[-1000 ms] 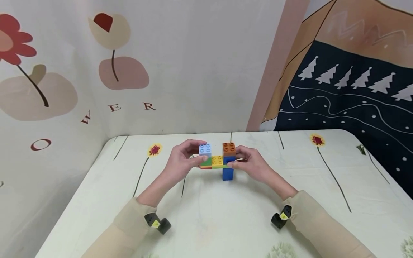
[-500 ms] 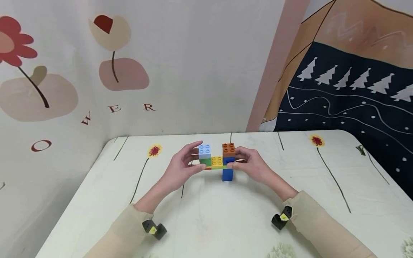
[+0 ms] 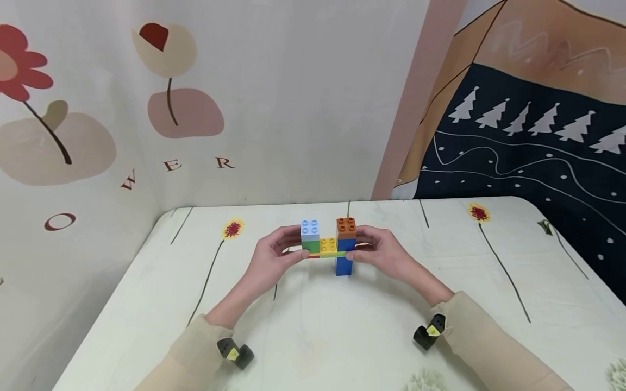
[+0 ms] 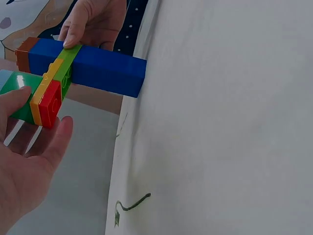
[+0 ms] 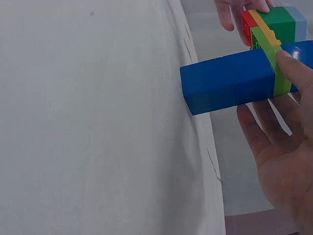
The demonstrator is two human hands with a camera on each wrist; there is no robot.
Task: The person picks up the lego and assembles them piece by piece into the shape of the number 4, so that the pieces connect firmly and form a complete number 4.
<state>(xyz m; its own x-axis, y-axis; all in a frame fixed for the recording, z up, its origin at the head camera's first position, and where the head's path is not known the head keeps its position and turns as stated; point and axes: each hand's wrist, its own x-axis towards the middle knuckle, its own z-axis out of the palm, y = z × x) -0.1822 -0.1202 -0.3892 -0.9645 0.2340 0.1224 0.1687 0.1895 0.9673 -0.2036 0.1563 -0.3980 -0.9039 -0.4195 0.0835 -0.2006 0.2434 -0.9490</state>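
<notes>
A toy brick structure (image 3: pixel 328 247) stands upright between both hands. Its right column is blue bricks (image 4: pixel 108 69) topped by a brown brick (image 3: pixel 346 227). A lime green plate (image 5: pixel 274 54) crosses this column and joins a yellow brick (image 3: pixel 328 245). On the left side, a light blue brick (image 3: pixel 310 229) tops a green brick (image 5: pixel 277 22), with a red brick (image 4: pixel 50 104) underneath. My left hand (image 3: pixel 270 259) holds the green-brick end between thumb and fingers. With its thumb in front, my right hand (image 3: pixel 385 252) grips the blue column near the lime plate; its far fingers are partly hidden.
The table (image 3: pixel 318 336) has a white cloth printed with flowers. A printed curtain (image 3: pixel 293 108) hangs behind the table's back edge. Small black cameras (image 3: pixel 429 332) are strapped to both wrists.
The left thumb has slid down from the green brick's upper part to its lower edge, and the left fingers have lowered behind it. The right hand keeps its hold on the column.
</notes>
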